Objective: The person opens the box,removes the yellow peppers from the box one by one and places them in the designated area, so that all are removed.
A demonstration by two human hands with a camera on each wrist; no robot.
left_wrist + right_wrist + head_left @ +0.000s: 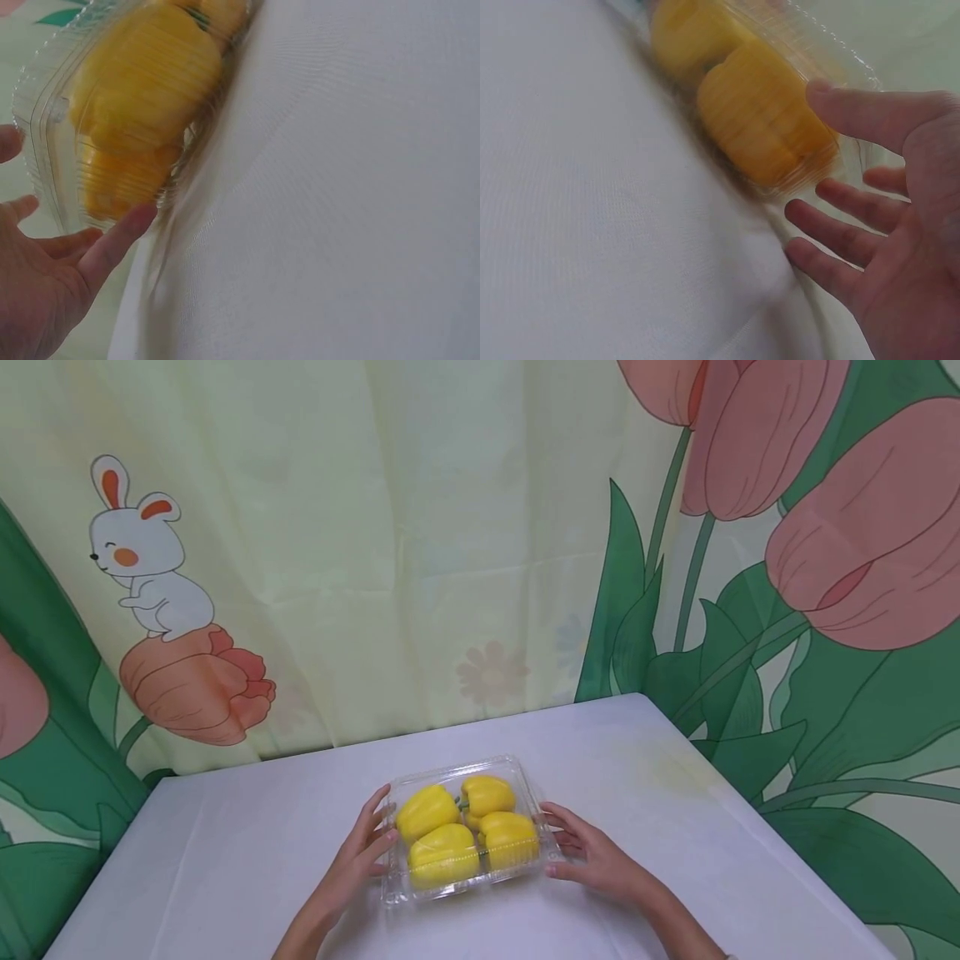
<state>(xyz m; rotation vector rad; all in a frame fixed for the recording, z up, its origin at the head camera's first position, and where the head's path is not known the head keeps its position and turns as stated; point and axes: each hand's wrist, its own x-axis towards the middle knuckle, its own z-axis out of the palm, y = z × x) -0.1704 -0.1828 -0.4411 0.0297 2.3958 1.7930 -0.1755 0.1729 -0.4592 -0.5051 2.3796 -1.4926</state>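
Note:
A lidded, clear plastic clamshell box point(397, 891) lies on the table, slightly turned. Inside it sit several yellow bell peppers point(444, 853), seen through the lid. My left hand point(358, 853) is at the box's left side, fingers spread and fingertips by its edge. In the left wrist view, one fingertip of the left hand point(49, 281) meets the box's lower corner. On the opposite side, my right hand point(596, 856) has its thumb and fingers apart beside the wall. The right wrist view shows the right hand point(900, 270) with loosely extended fingers; whether it touches the plastic I cannot tell.
A white cloth covers the table point(247, 860), whose back edge runs along a pale curtain point(450, 527). The curtain is printed with a rabbit point(161, 568) and large pink tulips point(870, 527). The table's right edge slopes down toward the front.

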